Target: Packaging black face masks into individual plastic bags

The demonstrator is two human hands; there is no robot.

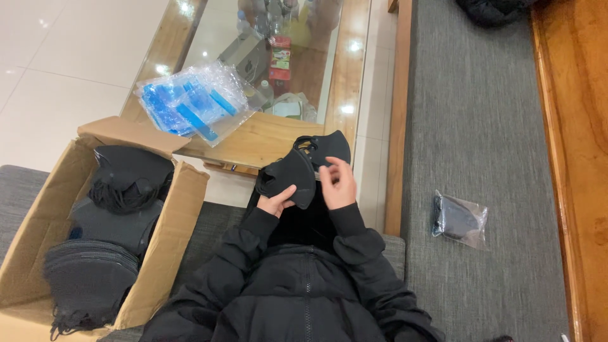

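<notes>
My left hand (276, 201) grips the lower edge of a black face mask (291, 174) held up in front of me. My right hand (339, 183) pinches another black mask (329, 147), or the far flap of the same one; I cannot tell which. Both hands hover above my lap, in black jacket sleeves. An open cardboard box (183, 215) at my left holds stacks of black masks (88, 278).
A pile of clear bags with blue strips (190, 101) lies on the glass-topped wooden table (266, 142) ahead, along with bottles. One bagged black mask (460, 219) rests on the grey bench cushion (494, 126) at my right. White tiled floor lies to the far left.
</notes>
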